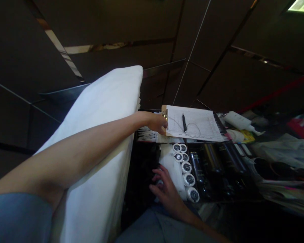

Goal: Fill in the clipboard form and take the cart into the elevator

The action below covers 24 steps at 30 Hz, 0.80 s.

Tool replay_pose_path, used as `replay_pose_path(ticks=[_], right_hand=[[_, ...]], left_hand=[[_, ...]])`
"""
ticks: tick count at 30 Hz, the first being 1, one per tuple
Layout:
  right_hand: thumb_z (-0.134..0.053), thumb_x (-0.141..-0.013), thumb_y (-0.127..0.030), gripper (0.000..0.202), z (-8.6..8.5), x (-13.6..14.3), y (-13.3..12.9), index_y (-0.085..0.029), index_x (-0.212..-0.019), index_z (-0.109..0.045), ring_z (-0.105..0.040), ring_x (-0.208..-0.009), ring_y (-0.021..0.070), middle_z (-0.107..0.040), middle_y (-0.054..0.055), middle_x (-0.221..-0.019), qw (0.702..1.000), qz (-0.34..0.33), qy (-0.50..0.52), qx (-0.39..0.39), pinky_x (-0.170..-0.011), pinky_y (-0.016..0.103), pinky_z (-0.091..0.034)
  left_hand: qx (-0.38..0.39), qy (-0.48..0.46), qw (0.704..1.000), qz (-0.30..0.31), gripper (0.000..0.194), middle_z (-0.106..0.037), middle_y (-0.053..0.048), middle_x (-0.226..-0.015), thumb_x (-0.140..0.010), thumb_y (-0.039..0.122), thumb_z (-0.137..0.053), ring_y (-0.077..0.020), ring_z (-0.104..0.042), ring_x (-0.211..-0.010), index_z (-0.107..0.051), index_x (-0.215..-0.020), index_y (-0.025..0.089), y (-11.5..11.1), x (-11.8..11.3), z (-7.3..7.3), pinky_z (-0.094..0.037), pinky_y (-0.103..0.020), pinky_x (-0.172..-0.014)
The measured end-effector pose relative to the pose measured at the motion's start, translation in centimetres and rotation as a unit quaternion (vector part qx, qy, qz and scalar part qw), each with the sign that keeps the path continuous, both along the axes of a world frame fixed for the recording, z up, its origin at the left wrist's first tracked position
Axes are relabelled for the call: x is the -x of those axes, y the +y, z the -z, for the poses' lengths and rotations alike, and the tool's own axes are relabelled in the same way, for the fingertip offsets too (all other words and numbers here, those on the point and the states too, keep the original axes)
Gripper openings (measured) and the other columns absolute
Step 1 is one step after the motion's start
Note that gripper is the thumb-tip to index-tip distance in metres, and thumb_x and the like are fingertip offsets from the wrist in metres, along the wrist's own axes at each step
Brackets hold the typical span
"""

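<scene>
My left hand (157, 123) reaches across a stack of folded white linen (101, 98) and has its fingers closed at the clip end of a clipboard (164, 109). Printed paper (202, 121) lies on the board, with a black pen (184, 122) and a thin cord on top. Lower down, my right hand (166, 190) is held with its fingers apart and holds nothing. It is beside white wrapped items and several small round packets (188, 179) with dark labels.
Dark bottles (212, 162) stand right of the round packets. Further right are a white pump bottle (239, 121), a red item (302, 130) and clear plastic (286, 148). Dark panelled walls (131, 23) rise behind.
</scene>
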State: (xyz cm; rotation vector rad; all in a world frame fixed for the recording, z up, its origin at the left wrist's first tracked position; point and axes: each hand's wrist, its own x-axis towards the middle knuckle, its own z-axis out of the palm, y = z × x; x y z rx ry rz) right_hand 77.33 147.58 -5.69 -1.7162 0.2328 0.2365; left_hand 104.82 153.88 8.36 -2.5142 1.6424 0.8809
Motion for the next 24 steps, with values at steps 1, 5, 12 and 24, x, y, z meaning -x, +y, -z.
replay_pose_path(ticks=[1,5,12,24], right_hand=[[-0.061,-0.086,-0.031,0.042,-0.1,-0.1,0.0,-0.023,-0.126,-0.054,-0.059,-0.103,0.0149,-0.029,0.011,-0.154,1.000,-0.009,-0.006,0.027,-0.086,0.033,-0.058],[-0.056,-0.092,-0.034,0.045,0.0,-0.6,0.0,-0.022,-0.135,-0.049,-0.041,-0.136,0.0227,-0.027,0.011,-0.160,0.984,-0.089,-0.067,0.137,-0.112,0.045,-0.042],[-0.060,-0.091,-0.034,0.057,0.1,-0.9,0.2,-0.019,-0.143,-0.042,-0.027,-0.147,0.0234,-0.031,0.012,-0.159,0.968,-0.130,-0.100,0.192,-0.123,0.050,-0.026],[-0.051,-0.092,-0.053,0.069,2.0,-4.4,1.2,-0.019,-0.149,-0.030,-0.034,-0.145,0.0232,-0.031,0.011,-0.158,0.994,0.103,-0.022,0.024,-0.123,0.046,-0.027]], left_hand=[[-0.003,-0.005,1.000,0.006,0.048,-0.069,-0.011,-0.122,-0.090,0.034,-0.061,-0.0199,-0.065,-0.097,-0.061,-0.133,0.014,0.0,0.0,0.0,-0.045,-0.027,-0.080],[-0.008,-0.012,1.000,0.026,0.047,-0.069,-0.012,-0.123,-0.092,0.032,-0.060,-0.0188,-0.064,-0.097,-0.060,-0.134,0.012,-0.1,0.0,-0.1,-0.044,-0.025,-0.081],[-0.011,-0.013,1.000,0.021,0.046,-0.069,-0.011,-0.122,-0.092,0.032,-0.059,-0.0190,-0.065,-0.097,-0.060,-0.134,0.013,0.0,0.1,-0.4,-0.045,-0.026,-0.081],[-0.001,-0.013,1.000,0.011,0.045,-0.071,-0.010,-0.116,-0.091,0.030,-0.061,-0.0172,-0.065,-0.096,-0.062,-0.133,0.014,-0.1,0.0,0.2,-0.043,-0.023,-0.082]])
